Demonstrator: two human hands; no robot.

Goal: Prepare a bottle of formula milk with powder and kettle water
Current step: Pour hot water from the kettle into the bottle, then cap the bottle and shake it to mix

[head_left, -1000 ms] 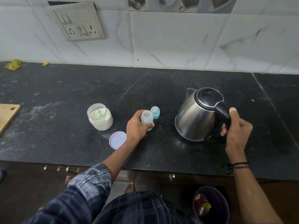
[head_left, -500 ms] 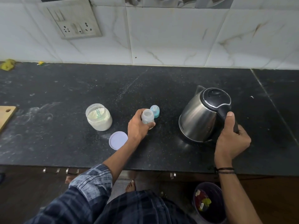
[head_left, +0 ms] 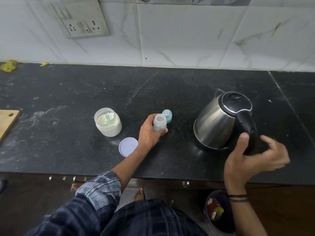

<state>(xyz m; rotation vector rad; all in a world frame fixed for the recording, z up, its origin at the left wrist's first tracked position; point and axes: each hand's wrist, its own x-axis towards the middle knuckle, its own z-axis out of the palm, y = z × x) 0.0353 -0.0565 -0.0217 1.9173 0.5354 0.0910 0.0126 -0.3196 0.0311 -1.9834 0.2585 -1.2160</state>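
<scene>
My left hand (head_left: 149,133) grips a small clear baby bottle (head_left: 159,122) that stands upright and uncapped on the black counter (head_left: 68,92). Its blue teat cap (head_left: 167,115) stands just behind it. To the left is an open jar of white formula powder (head_left: 108,122) with a scoop inside, and the jar's round white lid (head_left: 128,146) lies in front. At the right stands a steel kettle (head_left: 219,123) with a black lid and handle. My right hand (head_left: 250,160) holds the handle, thumb on its near side, fingers blurred on the far side.
A wooden chopping board (head_left: 7,121) pokes in at the left edge. A wall socket plate (head_left: 80,19) sits on the tiled wall behind. Below the counter edge are a dark bin (head_left: 219,212) with scraps and a bare foot (head_left: 139,194) on the floor.
My right hand has shifted its hold lower on the kettle handle, and its fingers have spread out. The kettle has turned slightly. My left hand has stayed on the bottle.
</scene>
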